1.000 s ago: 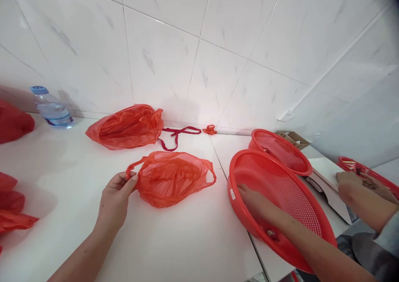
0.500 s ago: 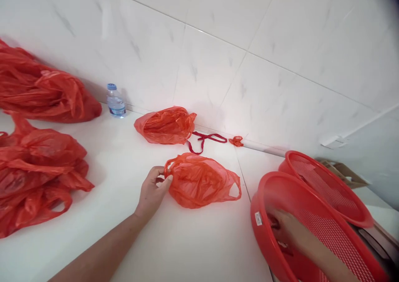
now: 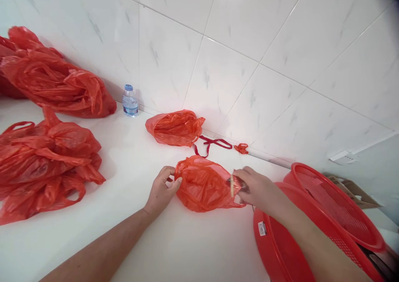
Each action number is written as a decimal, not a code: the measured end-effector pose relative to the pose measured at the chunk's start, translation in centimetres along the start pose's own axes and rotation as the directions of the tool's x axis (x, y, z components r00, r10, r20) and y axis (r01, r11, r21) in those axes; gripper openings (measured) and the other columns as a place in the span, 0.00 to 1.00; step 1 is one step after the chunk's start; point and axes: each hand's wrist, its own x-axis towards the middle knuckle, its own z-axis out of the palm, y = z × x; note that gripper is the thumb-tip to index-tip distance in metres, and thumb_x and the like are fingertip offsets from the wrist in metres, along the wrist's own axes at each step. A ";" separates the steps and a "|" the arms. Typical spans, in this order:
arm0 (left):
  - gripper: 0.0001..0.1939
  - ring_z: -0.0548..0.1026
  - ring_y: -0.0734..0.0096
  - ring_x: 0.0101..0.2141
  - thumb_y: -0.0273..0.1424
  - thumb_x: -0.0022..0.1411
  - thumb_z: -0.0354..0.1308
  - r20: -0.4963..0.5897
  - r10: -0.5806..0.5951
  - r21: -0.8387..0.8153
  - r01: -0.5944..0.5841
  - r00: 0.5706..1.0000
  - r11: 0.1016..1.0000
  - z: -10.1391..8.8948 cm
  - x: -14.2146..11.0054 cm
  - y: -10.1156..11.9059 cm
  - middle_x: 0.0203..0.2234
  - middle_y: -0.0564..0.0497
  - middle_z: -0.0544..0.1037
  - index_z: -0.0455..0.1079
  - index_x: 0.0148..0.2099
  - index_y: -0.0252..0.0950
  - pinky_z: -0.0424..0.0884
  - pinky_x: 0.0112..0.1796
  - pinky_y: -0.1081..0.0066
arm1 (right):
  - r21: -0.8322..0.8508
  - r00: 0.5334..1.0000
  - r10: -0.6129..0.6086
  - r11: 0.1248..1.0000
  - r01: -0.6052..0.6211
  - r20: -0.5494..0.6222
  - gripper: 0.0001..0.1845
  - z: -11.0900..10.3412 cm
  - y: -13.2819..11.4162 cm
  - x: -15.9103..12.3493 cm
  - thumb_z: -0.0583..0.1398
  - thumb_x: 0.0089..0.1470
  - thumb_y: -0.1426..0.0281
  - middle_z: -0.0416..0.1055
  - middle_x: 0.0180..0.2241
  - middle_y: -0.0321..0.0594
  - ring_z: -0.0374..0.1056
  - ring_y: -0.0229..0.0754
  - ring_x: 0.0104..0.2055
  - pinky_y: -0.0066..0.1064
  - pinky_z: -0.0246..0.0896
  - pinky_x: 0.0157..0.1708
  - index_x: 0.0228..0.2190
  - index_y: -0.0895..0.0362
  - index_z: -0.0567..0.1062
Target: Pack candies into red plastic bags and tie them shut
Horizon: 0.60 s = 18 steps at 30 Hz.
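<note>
The left hand pinches the left rim of a red bag lying just to its right, short of the back edge of the table; the right hand grips a small, blurred item at the bag's right end.

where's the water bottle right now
In the head view, the water bottle stands left of centre near the tiled wall, between the bulky red bag bundle and the smaller red bag by the wall.
</note>
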 end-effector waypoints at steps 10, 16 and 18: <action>0.02 0.69 0.70 0.35 0.29 0.58 0.51 -0.001 0.030 0.012 -0.030 1.000 0.999 0.0 0.3 -0.7 0.34 0.51 0.70 0.65 0.35 0.39 0.67 0.35 0.68 | 0.138 0.986 -0.128 0.984 0.114 0.104 0.30 0.9 -2.5 3.9 0.58 0.50 0.65 0.64 0.51 0.34 0.67 0.41 0.40 0.33 0.62 0.38 0.54 0.40 0.59; 0.02 0.69 0.72 0.34 0.30 0.58 0.52 0.003 -0.032 -0.010 0.032 0.999 0.999 0.3 0.6 -1.1 0.35 0.52 0.70 0.65 0.35 0.39 0.67 0.34 0.70 | 0.171 0.968 0.250 0.955 -0.242 -0.027 0.15 -0.9 4.2 -4.2 0.54 0.53 0.56 0.70 0.46 0.37 0.68 0.47 0.46 0.38 0.66 0.40 0.43 0.39 0.68; 0.03 0.69 0.72 0.33 0.31 0.59 0.52 0.008 -0.057 -0.028 0.057 0.998 0.998 0.4 0.7 -1.2 0.36 0.52 0.70 0.65 0.35 0.39 0.67 0.34 0.71 | 0.200 0.944 0.331 0.924 -0.325 0.002 0.13 0.4 7.9 -7.6 0.57 0.51 0.54 0.73 0.43 0.40 0.69 0.49 0.45 0.39 0.65 0.43 0.39 0.40 0.71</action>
